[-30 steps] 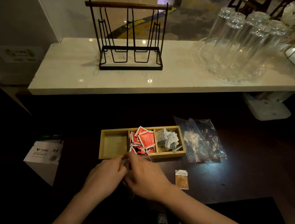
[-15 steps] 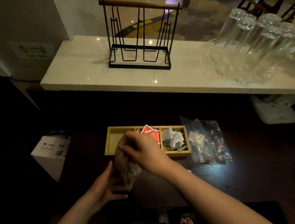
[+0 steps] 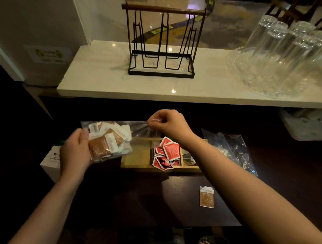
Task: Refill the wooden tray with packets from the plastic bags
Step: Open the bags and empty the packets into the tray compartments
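I hold a clear plastic bag [image 3: 116, 139] of brown and white packets sideways in the air, above the left end of the wooden tray [image 3: 138, 160]. My left hand [image 3: 75, 149] grips the bag's full end. My right hand [image 3: 169, 124] pinches its other, empty end. Red packets [image 3: 168, 153] fill the tray's middle compartment. The left compartment looks bare, and my right forearm hides most of the right one. A single brown packet [image 3: 206, 197] lies on the dark table near me.
Other clear plastic bags [image 3: 231, 150] lie to the right of the tray. A white box [image 3: 50, 162] sits at the left. Behind, a marble counter [image 3: 100, 74] carries a black wire rack [image 3: 159, 41] and upturned glasses [image 3: 280, 52] on a glass tray.
Both hands have lifted the bag of brown packets off the table and stretched it out sideways over the tray. The left hand moved left and up, the right hand up and right.
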A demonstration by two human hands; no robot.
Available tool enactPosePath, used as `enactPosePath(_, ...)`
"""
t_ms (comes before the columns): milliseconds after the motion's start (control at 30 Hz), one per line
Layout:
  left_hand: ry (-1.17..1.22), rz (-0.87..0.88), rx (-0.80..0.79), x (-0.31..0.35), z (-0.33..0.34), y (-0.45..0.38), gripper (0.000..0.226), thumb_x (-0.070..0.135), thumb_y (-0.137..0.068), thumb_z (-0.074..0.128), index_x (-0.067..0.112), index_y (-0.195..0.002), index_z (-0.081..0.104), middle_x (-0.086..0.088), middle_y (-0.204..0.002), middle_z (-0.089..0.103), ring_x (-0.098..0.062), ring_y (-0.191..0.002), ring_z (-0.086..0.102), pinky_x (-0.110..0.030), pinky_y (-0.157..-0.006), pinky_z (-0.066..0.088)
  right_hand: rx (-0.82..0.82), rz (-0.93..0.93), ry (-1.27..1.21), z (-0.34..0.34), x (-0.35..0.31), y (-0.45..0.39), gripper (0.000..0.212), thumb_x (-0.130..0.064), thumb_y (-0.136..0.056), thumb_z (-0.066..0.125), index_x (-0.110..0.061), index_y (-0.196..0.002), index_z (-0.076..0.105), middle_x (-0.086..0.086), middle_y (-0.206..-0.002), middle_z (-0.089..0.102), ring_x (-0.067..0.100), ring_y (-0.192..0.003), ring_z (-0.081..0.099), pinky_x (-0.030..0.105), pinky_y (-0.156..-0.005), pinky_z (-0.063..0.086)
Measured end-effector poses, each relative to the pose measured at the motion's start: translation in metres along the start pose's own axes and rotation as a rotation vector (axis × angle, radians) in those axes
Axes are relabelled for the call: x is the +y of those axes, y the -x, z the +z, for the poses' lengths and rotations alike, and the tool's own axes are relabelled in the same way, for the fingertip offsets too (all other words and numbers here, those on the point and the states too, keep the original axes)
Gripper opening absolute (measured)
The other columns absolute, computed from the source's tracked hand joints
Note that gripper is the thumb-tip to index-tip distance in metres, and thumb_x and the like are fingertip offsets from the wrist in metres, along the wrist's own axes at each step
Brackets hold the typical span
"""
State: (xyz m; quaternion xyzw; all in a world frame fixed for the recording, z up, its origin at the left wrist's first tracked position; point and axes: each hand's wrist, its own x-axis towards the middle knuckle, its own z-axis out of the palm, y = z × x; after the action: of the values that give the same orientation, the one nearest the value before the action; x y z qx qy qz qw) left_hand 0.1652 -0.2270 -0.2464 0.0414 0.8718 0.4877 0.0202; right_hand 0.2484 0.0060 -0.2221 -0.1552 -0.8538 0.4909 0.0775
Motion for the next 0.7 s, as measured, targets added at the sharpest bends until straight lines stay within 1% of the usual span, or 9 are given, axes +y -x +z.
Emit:
enactPosePath(67,-0.062,0.057,0.032,0.006,-0.008,-0.009,0.037,0.033,-0.098,0.037,0.007,-0.076,0.052,-0.009,-0.07,0.057,-0.023,-0.062,0.052,-0.034,-0.055,0.037,-0.037,0.04,-0.082,0.006,0.005,-0.003,0.01,-0.017,-0.087,0.065,-0.015,-0.096,0.07,-0.003,-0.088,0.068,0.015,-0.089,0.066,0.033,-0.084,0.056)
enactPosePath(100,-0.089,0.088,0.049,0.01,-0.01,-0.011,0.037,0.031,-0.098,0.038,0.005,-0.074,0.051,-0.011,-0.068,0.055,-0.023,-0.06,0.05,-0.033,-0.053,0.035,-0.049,0.062,-0.116,0.01,0.008,-0.004,0.01,-0.017,-0.087,0.065,-0.015,-0.096,0.07,-0.002,-0.087,0.068,0.015,-0.087,0.066,0.031,-0.082,0.056)
enactPosePath(167,-0.145,0.149,0.08,0.018,-0.014,-0.012,0.038,0.028,-0.098,0.04,0.002,-0.071,0.046,-0.01,-0.063,0.049,-0.02,-0.055,0.043,-0.032,-0.049,0.03,-0.06,0.108,-0.153,0.019,0.016,-0.007,0.009,-0.014,-0.086,0.066,-0.012,-0.094,0.07,0.0,-0.082,0.067,0.015,-0.078,0.064,0.031,-0.073,0.056)
enactPosePath(233,-0.194,0.187,0.098,0.025,-0.015,-0.012,0.038,0.027,-0.098,0.04,0.004,-0.068,0.043,-0.006,-0.059,0.042,-0.017,-0.052,0.037,-0.031,-0.047,0.026,-0.069,0.151,-0.182,0.029,0.022,-0.008,0.009,-0.01,-0.086,0.066,-0.007,-0.093,0.07,0.003,-0.079,0.067,0.016,-0.072,0.063,0.031,-0.069,0.057)
enactPosePath(300,-0.216,0.211,0.094,0.031,-0.013,-0.012,0.037,0.027,-0.098,0.04,0.008,-0.066,0.04,-0.004,-0.057,0.039,-0.013,-0.051,0.036,-0.03,-0.047,0.026,-0.093,0.181,-0.226,0.038,0.027,-0.008,0.01,-0.004,-0.087,0.063,0.0,-0.095,0.068,0.005,-0.077,0.066,0.015,-0.068,0.064,0.023,-0.064,0.058)
enactPosePath(367,-0.214,0.218,0.082,0.037,-0.01,-0.013,0.037,0.026,-0.098,0.041,0.009,-0.065,0.038,-0.003,-0.056,0.039,-0.013,-0.05,0.036,-0.03,-0.047,0.026,-0.112,0.196,-0.235,0.045,0.031,-0.009,0.012,0.0,-0.088,0.06,0.005,-0.098,0.066,0.005,-0.074,0.063,0.012,-0.065,0.062,0.015,-0.057,0.054)
enactPosePath(500,-0.232,0.246,0.062,0.047,-0.002,-0.013,0.038,0.026,-0.098,0.04,0.006,-0.067,0.04,-0.005,-0.056,0.039,-0.015,-0.05,0.036,-0.029,-0.046,0.027,-0.092,0.219,-0.182,0.056,0.042,-0.013,0.012,-0.004,-0.088,0.061,0.001,-0.098,0.068,0.002,-0.075,0.064,0.009,-0.066,0.062,0.013,-0.055,0.052)
enactPosePath(600,-0.242,0.276,0.016,0.053,0.003,-0.013,0.036,0.026,-0.098,0.04,0.007,-0.069,0.042,-0.003,-0.057,0.039,-0.014,-0.05,0.037,-0.03,-0.046,0.026,-0.061,0.221,-0.152,0.06,0.049,-0.015,0.011,-0.004,-0.088,0.063,-0.001,-0.096,0.069,0.0,-0.072,0.063,0.008,-0.063,0.059,0.01,-0.052,0.049)
enactPosePath(700,-0.229,0.293,-0.017,0.058,0.009,-0.012,0.035,0.028,-0.098,0.041,0.007,-0.069,0.043,-0.002,-0.057,0.039,-0.013,-0.051,0.039,-0.029,-0.046,0.026,-0.064,0.225,-0.135,0.061,0.055,-0.016,0.011,-0.004,-0.088,0.063,-0.004,-0.096,0.069,-0.001,-0.074,0.063,0.01,-0.067,0.06,0.013,-0.055,0.051)
